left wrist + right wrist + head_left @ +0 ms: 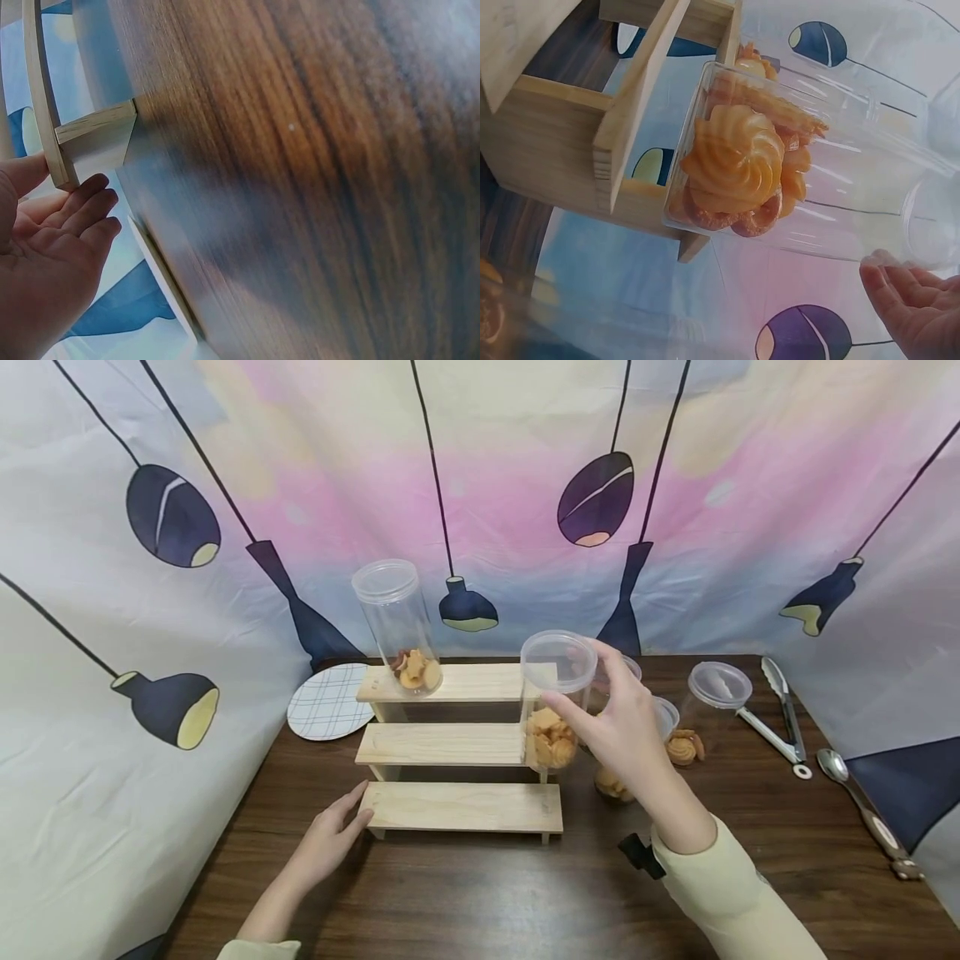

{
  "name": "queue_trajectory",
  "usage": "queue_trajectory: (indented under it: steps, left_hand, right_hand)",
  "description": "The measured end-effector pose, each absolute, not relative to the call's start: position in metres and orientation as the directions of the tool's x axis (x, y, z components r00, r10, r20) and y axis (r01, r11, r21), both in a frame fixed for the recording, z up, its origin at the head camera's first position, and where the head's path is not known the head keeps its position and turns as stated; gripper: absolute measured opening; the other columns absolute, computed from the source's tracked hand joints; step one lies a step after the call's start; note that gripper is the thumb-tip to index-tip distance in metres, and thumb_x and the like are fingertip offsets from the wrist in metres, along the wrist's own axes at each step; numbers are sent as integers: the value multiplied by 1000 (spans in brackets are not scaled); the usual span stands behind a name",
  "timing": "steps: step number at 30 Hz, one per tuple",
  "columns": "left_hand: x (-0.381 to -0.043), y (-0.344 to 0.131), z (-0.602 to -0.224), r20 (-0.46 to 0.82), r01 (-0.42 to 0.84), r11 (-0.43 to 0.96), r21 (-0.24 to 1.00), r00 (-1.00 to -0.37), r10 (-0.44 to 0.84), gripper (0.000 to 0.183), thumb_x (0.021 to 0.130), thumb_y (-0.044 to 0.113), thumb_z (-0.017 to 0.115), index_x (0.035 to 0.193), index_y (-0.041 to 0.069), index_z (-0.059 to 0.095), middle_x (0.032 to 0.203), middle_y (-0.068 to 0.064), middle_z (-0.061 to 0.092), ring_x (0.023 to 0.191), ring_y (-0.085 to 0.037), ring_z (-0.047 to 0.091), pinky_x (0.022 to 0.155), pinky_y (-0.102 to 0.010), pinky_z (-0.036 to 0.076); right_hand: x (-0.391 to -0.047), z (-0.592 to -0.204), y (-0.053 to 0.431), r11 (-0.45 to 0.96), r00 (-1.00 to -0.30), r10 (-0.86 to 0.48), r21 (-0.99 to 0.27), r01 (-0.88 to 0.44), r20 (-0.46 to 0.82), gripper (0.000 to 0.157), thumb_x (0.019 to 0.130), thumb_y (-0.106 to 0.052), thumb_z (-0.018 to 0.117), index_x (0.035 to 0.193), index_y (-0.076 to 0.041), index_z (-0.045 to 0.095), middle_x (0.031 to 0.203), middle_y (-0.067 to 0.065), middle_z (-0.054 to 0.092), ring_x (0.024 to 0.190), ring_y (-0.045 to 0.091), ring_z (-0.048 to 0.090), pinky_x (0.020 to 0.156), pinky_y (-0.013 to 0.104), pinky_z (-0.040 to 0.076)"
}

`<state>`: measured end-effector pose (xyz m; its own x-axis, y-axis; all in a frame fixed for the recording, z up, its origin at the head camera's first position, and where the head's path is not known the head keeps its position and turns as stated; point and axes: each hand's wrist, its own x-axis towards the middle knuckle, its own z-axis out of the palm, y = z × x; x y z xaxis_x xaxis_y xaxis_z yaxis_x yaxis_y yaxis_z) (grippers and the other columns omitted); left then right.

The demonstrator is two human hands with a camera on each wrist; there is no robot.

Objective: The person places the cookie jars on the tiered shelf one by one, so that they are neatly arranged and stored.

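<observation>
My right hand (626, 718) grips a tall clear jar (552, 702) near its lid. Several swirled cookies (739, 161) lie at the bottom of this jar, which hangs by the right end of the three-step wooden rack (465, 806). At the rack's lowest step, my left hand (330, 835) pinches the left end; in the left wrist view the thumb and fingers lie on either side of the board (64, 161). On the top step's left end stands another lidded clear jar (393, 627) with a few cookies inside.
More lidded clear jars (720, 685) with cookies stand right of the rack, partly behind my right hand. Tongs (787, 714) and a spoon (862, 810) lie at the far right. A white checked round mat (330, 702) is at the back left.
</observation>
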<state>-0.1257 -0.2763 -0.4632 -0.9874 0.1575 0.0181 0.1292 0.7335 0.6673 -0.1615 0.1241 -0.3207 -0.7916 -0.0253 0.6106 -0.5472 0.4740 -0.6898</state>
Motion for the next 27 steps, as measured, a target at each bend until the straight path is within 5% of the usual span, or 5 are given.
queue_trajectory:
  steps: [17,27]
  left_hand:
    - [-127,-277,-465,26,141,732,667,-986,166,56,102,28,51,144,-7,37,142,-30,39,131,-47,34,104,-61,29]
    - [-127,-277,-465,31,143,736,662,-986,163,55,101,26,52,143,-7,38,141,-29,41,130,-46,36,103,-60,30]
  right_hand:
    - [-189,-296,95,386,-787,2,-727,-569,617,65,83,-44,74,138,-20,49,123,-9,57,109,7,54,91,28,48]
    - [-208,-284,83,394,-769,9,-709,-585,639,66,83,-42,75,136,-14,49,123,-3,58,109,8,55,91,25,47]
